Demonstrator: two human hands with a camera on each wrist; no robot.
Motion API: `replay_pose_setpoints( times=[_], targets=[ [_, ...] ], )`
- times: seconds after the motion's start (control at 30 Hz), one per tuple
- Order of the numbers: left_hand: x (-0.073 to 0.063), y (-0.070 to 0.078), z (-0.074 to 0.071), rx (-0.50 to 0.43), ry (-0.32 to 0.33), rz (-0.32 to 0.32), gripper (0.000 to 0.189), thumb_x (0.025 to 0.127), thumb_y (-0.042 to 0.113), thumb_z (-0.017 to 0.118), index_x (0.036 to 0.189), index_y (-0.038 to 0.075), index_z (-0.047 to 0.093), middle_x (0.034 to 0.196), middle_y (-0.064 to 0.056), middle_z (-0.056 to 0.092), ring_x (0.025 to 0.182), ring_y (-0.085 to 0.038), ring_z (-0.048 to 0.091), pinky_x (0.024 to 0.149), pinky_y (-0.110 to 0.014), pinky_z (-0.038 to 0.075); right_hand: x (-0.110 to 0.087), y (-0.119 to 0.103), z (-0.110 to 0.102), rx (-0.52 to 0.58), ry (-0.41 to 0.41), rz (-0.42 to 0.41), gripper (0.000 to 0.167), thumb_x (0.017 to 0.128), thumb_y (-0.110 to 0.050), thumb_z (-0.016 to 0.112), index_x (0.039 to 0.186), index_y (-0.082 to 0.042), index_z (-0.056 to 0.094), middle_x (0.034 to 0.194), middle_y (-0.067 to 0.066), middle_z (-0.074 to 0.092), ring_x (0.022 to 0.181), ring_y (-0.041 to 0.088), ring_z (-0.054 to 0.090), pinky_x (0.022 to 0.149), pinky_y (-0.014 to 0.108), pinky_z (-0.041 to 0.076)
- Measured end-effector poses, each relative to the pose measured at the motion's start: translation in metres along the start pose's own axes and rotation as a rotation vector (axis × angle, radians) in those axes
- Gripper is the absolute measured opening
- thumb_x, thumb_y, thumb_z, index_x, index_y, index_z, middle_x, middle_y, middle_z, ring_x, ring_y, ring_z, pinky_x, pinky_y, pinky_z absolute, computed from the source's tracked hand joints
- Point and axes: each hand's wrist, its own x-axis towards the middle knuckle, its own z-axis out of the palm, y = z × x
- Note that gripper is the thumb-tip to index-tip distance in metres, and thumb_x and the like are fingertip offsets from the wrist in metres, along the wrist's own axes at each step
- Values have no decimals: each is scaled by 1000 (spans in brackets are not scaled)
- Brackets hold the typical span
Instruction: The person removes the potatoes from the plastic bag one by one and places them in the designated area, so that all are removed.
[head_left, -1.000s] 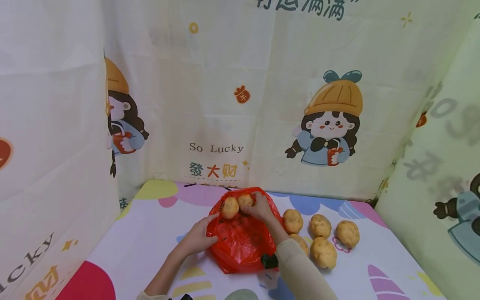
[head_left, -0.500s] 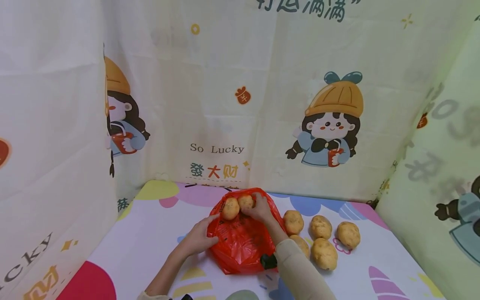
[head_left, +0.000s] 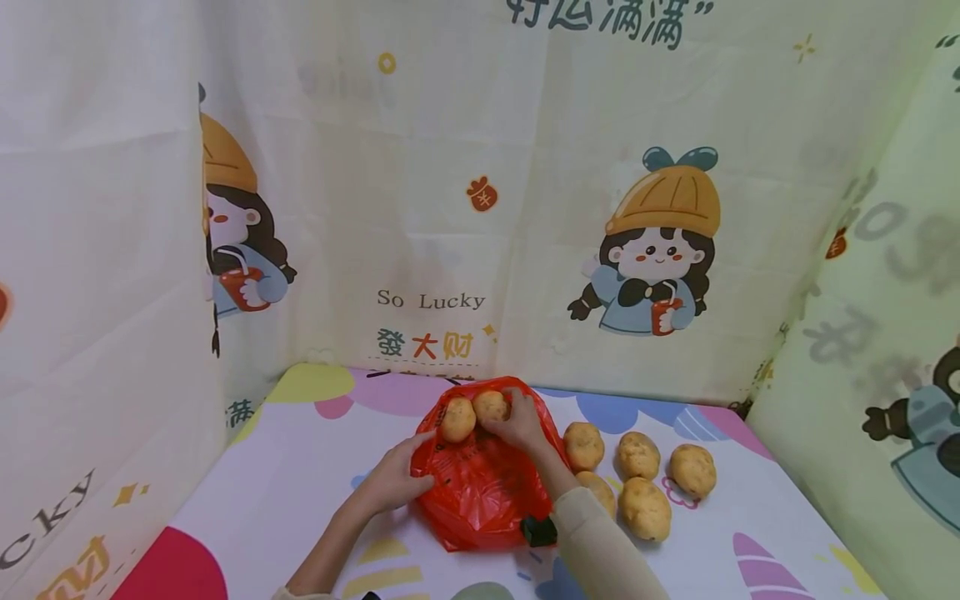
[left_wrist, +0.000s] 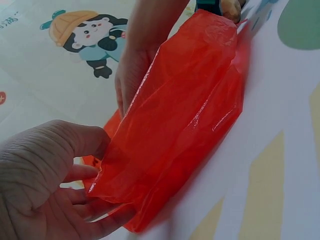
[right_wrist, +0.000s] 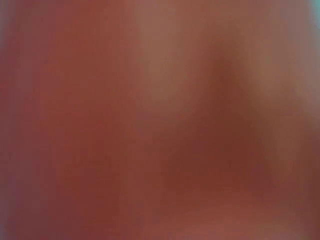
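A red plastic bag (head_left: 480, 492) lies on the table with its mouth spread. Inside, near its far rim, are two potatoes: the left potato (head_left: 458, 419) lies untouched, while my right hand (head_left: 521, 423) grips the right potato (head_left: 491, 406) from its right side. My left hand (head_left: 397, 475) holds the bag's left edge. In the left wrist view, the thumb of that left hand (left_wrist: 55, 175) bends over the rim of the red bag (left_wrist: 175, 125), with fingers beneath the plastic. The right wrist view is a reddish blur and shows nothing clear.
Right of the bag lie several loose potatoes, among them a near potato (head_left: 645, 509), a far potato (head_left: 638, 455) and a rightmost potato (head_left: 692, 471). One potato (head_left: 597, 492) is partly behind the right forearm. A printed cloth wall (head_left: 420, 208) stands behind the patterned tabletop (head_left: 300, 467).
The camera view shifts slightly. Both hands, the bag and the potatoes stay in nearly the same places.
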Motion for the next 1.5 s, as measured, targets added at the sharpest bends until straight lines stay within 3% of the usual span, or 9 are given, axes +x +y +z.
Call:
replay_pose_setpoints(
  times=[0.47,0.93,1.17,1.5],
  targets=[
    [-1,1,-1,16,8,-12,68,86,8,76,149,4,49,148,-22,51,134,-45,47,93,-59,56,-23,-2,-18,92,70,-77,69,82,-19,85,136,5,50,132,26,55,120,41,55,100,56,50],
    [-3,-1,-3,18,12,-20,69,86,10,77,149,6,50,147,-21,51,133,-44,47,90,-58,58,-61,-15,-31,196,101,-26,72,85,-25,84,144,-7,48,135,16,54,123,34,55,99,54,53],
    [-3,-1,-3,27,13,12,67,87,10,75,149,4,50,148,-22,51,135,-44,46,99,-63,51,-76,-19,-37,239,86,-5,73,84,-28,85,144,-11,48,137,11,52,126,31,51,98,52,54],
    [-2,1,0,17,13,-4,67,88,10,75,149,4,49,148,-22,50,135,-45,46,94,-60,55,-94,-21,-45,257,82,-6,70,84,-30,86,142,-18,49,137,5,52,124,27,50,93,46,57]
  ],
)
